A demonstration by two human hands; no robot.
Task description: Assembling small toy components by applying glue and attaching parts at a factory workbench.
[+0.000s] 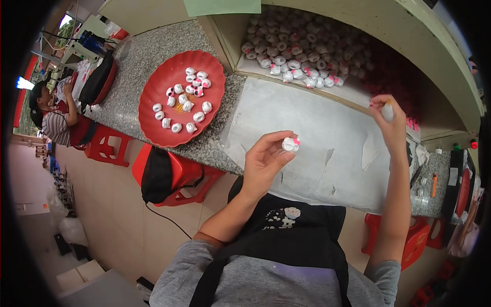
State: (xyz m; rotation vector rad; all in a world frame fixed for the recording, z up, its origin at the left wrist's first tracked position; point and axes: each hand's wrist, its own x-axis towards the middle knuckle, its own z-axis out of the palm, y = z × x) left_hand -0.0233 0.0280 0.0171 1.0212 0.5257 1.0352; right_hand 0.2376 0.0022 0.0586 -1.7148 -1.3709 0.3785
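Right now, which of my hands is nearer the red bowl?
Left. Your left hand is to the right of the red bowl, not touching it; your right hand is much farther right.

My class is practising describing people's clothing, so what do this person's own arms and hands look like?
The left hand and right hand are bare: no gloves, watch or bracelet show. A short grey left sleeve and matching right sleeve leave the forearms uncovered.
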